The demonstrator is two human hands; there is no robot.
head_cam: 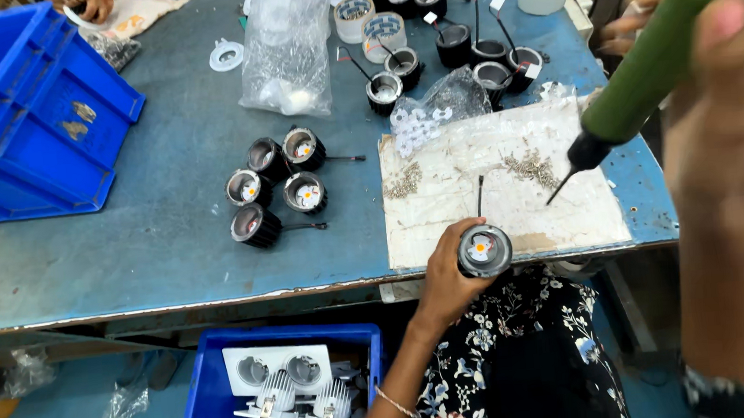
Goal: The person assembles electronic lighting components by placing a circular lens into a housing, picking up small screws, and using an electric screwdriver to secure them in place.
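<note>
Blue workbench (pixel 171 242), left hand (pixel 448 274) gripping black lamp housing (pixel 484 251), right hand (pixel 727 57) holding green screwdriver (pixel 644 72) above

Left hand (pixel 448 278) is gripping a black round lamp housing (pixel 484 251) at the near edge of the blue worktable (pixel 169 216), beside a worn white sheet (pixel 503 190) that is carrying small screws (pixel 530 168). Right hand (pixel 732 57) is holding a green electric screwdriver (pixel 661 54), tip hanging over the sheet. Five similar housings (pixel 277 185) are lying left of it; blue crates (pixel 19 113) are sitting far left and below.
</note>
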